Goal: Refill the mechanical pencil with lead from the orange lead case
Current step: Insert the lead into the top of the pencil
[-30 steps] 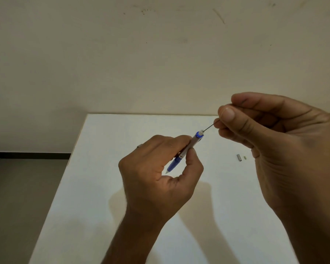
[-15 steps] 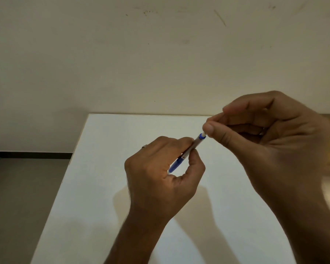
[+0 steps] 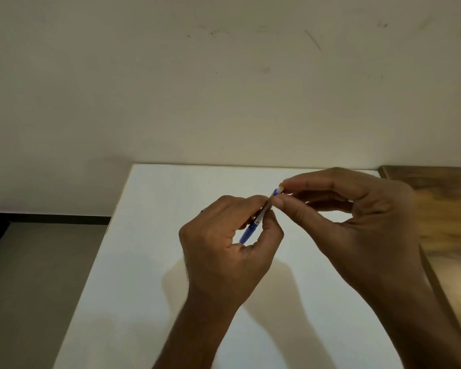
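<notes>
Holding the mechanical pencil up over the white worktop, we look to be near the end of the job. Our left hand has its grip clamped on the pencil's middle, thumb on one side and fingers on the other. The pencil tilts, with its blue end low toward 7 o'clock and its top end high toward 1 o'clock.

Our right hand comes in from 3 o'clock. Its thumb and first finger are pressed together right at the pencil's top end, where a small pale piece shows. We cannot tell if that piece is a cap, an eraser, or just the tip of the tube.

We see no lead sticking out of the top, so we think the lead is already down inside. We cannot be sure, since our fingers hide part of the opening.

What is left, we think, is closing the top and clicking to check that lead comes out. The orange lead case is not in view.
</notes>
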